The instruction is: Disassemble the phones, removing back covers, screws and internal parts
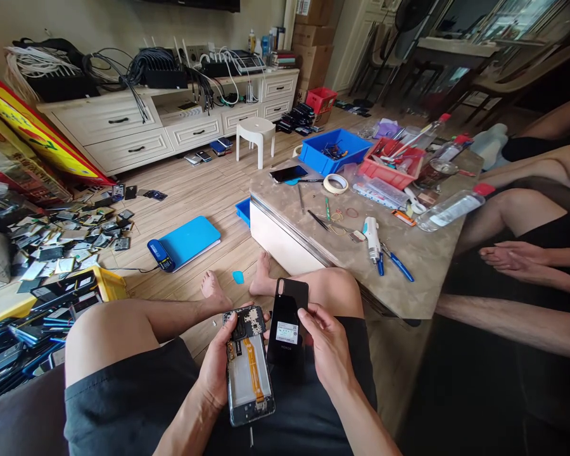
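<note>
My left hand (216, 361) is closed around an opened smartphone (242, 373), its thumb near the top edge. The phone's inside faces up, showing a silvery battery area, an orange ribbon cable and a metal shield plate. In my right hand (330, 348) I grip a glossy black phone back cover (287, 304) by its right edge, thumb on the front. The cover has a camera cutout at its top left and a white label in the middle. It stands close beside the phone, above my lap. A blue pick-like piece (238, 277) lies on the floor between my feet.
A low table (313, 250) on the right bears pliers (396, 263), a white electric screwdriver (372, 237), tape (335, 183), a blue bin (337, 149) and a red basket (389, 168). A yellow crate (109, 285) of phones stands left. Another person's legs (508, 316) are at right.
</note>
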The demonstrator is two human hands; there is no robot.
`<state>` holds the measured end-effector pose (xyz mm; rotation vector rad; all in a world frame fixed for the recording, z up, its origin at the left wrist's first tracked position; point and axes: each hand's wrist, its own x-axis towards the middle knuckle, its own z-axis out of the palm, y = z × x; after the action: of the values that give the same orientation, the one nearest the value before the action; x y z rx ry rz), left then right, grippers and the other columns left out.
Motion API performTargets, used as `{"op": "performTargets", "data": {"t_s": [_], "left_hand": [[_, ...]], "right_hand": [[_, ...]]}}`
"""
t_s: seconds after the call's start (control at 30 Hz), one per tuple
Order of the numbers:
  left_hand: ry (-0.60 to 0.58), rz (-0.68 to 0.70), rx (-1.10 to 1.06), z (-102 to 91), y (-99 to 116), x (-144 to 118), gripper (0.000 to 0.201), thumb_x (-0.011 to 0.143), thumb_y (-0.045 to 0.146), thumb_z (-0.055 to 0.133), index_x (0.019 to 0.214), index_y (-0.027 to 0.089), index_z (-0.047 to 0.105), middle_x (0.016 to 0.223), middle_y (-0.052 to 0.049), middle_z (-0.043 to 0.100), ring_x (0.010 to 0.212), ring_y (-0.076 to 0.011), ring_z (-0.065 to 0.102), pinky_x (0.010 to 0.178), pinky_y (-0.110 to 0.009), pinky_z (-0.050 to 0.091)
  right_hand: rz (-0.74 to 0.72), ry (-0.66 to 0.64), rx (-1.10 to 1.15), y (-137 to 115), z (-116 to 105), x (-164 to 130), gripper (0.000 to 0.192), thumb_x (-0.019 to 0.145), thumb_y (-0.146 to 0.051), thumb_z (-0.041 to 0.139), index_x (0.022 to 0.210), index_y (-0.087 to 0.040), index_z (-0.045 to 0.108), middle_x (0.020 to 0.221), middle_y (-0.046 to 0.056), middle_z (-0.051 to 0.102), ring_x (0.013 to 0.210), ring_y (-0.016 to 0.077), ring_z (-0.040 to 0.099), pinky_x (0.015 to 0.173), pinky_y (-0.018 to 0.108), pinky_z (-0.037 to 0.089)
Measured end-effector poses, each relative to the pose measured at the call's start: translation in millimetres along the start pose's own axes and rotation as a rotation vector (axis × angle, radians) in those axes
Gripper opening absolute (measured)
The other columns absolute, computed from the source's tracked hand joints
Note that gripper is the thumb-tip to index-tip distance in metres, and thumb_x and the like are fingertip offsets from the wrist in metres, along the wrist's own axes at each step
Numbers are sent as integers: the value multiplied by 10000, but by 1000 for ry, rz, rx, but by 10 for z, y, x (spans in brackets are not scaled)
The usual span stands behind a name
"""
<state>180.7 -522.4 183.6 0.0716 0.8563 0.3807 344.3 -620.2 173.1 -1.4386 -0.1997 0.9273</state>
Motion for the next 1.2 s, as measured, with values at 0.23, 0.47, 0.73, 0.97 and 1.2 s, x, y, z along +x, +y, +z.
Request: {"op": "performTargets", "data": {"t_s": [0.23,0.47,0.73,0.97,1.2], "left_hand": [[-17,-28,9,25,14,-28,584,1004,421,529,1537,198,448,1255,-183,720,834,-302,771,658,-370,609],[1,-39,73,-24,15,-26,613,996,430,536,1536,155,445,1170,-210,744,794,-317,771,617,-384,615],[21,-35,90,-45,-1,-17,594,1005,420,517,1537,165,442,1141,-208,756,769,-309,771,663,-403,623],[9,-91,136,174,34,54,535,952,351,621,1429,122,542,1037,-176,781,826,-323,776,623,-372,619],[-79,-72,323,1048,215,434,477,913,196,580,1373,71,582,1000,-163,790,877,-304,779,761,-397,637]], "right_hand": [[185,-122,469,-106,-20,17,286,772,-353,856,954,-188,709,630,-62,541,479,58,421,410,153,329],[290,-437,956,-229,-98,-48,133,878,-161,727,984,-167,646,589,-124,280,416,16,185,365,43,217],[290,-468,948,-227,-98,-54,234,862,-236,760,1061,-172,655,590,-125,275,418,19,168,355,58,181],[262,-488,938,-398,-103,-53,179,864,-189,753,1015,-149,665,611,-106,334,441,13,198,375,55,213],[85,-446,662,-675,-458,-86,397,810,-491,774,1064,-189,731,579,-54,485,383,58,274,316,175,211]]}}
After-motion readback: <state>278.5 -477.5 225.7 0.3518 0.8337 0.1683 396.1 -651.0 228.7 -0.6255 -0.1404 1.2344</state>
